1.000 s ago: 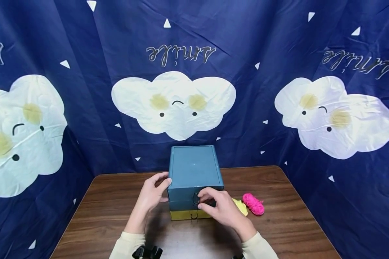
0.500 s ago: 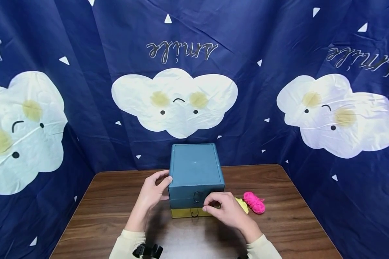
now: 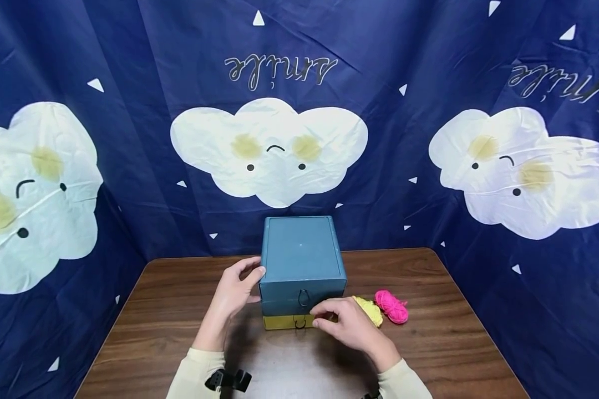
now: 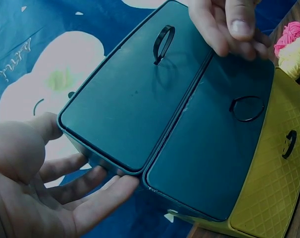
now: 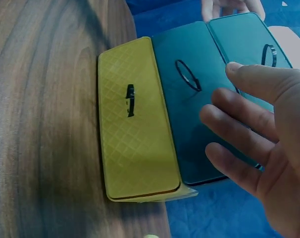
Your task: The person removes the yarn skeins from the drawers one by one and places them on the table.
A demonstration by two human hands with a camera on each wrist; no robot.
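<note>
A stacked drawer box stands on the table, its front facing me. The left wrist view shows its teal top drawer, teal middle drawer and quilted yellow bottom drawer, all pushed in. Each front carries a black loop pull, like the yellow drawer's loop. My left hand rests its thumb and spread fingertips against the box's left side near the front corner. My right hand hovers in front of the box's lower right, fingers loosely bent, holding nothing.
Right of the box, a yellow yarn skein lies beside a pink yarn skein on the wooden table. A dark blue curtain printed with clouds hangs closely around the table's back and sides.
My right hand has left the loop on the upper teal front and moved slightly right and toward me. My left hand stays at the box's side. The head view has tilted a little downward.
</note>
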